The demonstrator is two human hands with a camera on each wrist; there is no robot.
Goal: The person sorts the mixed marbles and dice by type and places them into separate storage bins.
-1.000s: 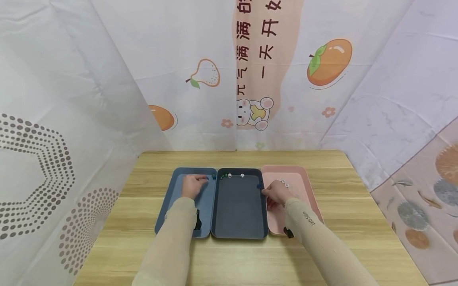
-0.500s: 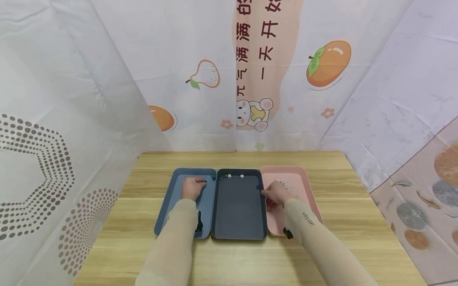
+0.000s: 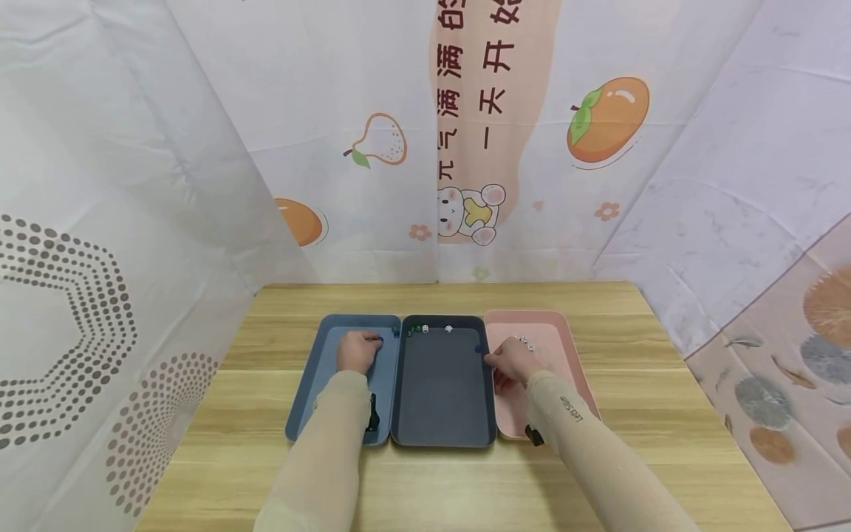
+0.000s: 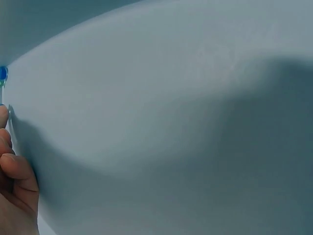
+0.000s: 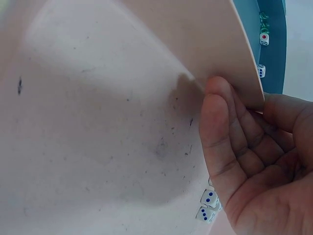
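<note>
Right now I have the left hand (image 3: 356, 351) curled, its fingertips at a small shiny blue piece (image 3: 381, 339) inside the shallow blue rectangular tray (image 3: 385, 373), though I cannot tell whether they pinch it. My right hand (image 5: 264, 166) pinches the side wall of the shallow pink rectangular tray (image 3: 553, 330) between thumb and fingers, near white cubic dice (image 5: 209, 198) with blue dots.

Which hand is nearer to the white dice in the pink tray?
Right. The right hand grips the pink tray, close beside those white dice; the left hand is over the blue tray, across the dark tray from them.
</note>
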